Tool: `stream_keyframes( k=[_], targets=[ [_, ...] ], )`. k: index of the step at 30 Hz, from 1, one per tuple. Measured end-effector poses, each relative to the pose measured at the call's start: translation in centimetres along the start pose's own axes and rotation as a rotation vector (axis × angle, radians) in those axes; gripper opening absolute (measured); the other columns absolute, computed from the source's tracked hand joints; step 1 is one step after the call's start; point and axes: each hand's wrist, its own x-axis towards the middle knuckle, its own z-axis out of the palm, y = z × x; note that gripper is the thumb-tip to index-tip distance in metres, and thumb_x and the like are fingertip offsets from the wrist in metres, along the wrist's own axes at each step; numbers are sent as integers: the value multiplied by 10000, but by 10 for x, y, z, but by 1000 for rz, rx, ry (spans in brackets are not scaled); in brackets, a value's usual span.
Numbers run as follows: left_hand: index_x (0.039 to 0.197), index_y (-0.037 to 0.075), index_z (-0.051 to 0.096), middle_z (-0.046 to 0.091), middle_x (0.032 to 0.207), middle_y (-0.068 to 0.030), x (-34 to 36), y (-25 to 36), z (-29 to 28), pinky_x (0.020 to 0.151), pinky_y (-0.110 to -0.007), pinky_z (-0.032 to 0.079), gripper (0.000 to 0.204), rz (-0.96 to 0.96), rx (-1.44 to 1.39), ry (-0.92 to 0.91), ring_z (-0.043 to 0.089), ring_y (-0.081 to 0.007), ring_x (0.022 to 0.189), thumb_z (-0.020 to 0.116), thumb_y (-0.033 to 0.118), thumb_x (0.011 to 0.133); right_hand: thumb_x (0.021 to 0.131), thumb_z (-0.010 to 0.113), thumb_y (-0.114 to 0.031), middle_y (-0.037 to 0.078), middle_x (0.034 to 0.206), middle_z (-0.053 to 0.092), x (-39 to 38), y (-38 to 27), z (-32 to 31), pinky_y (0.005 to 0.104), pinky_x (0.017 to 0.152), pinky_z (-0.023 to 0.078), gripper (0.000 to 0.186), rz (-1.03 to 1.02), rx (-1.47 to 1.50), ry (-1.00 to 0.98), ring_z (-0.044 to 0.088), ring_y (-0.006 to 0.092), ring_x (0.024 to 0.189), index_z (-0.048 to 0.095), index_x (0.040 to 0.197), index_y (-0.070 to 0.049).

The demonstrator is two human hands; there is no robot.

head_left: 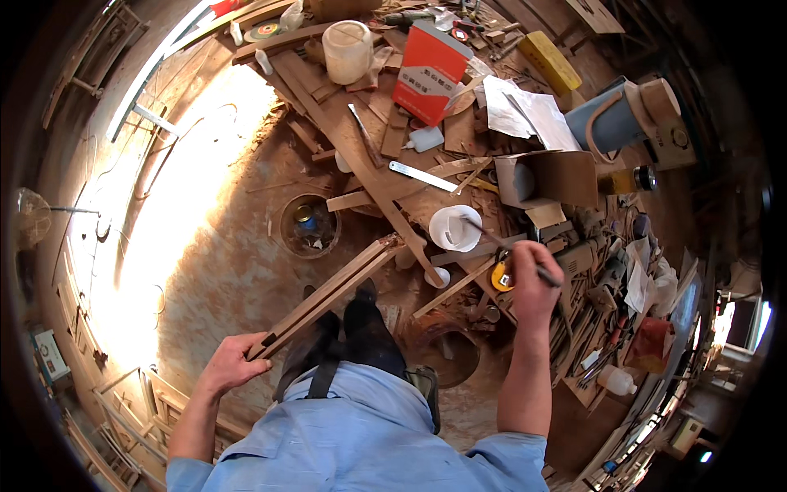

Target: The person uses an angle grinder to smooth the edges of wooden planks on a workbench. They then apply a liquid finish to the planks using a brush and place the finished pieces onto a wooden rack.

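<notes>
The left hand [233, 362] is gripping one end of a long wooden piece [329, 292], which is slanting forward and rightward from it. The right hand [534, 280] is clenching a slim dark tool [493, 238]. Just left of that hand I'm spotting a rounded yellow object [499, 277]; farther forward-left, the tool's tip is poking over a white tub [438, 238]; well beyond, a red container [426, 75] is showing.
</notes>
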Motion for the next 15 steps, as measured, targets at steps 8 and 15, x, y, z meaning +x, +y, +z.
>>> stream_keyframes(
  k=[8,15],
  targets=[
    [1244,20,624,682,1109,-203,-15,-19,1,889,-391,522,536,103,50,310,657,-354,997,695,242,762,956,658,-338,-5,731,612,50,110,-5,240,448,395,234,448,130,77,502,85,519,645,1007,-111],
    [1298,5,575,645,1204,-210,-45,-41,7,946,-416,498,575,3,29,635,623,-369,1089,685,260,795,980,622,-390,-22,773,610,57,140,-15,256,467,405,298,554,370,52,541,103,600,599,1144,-143]
  ],
)
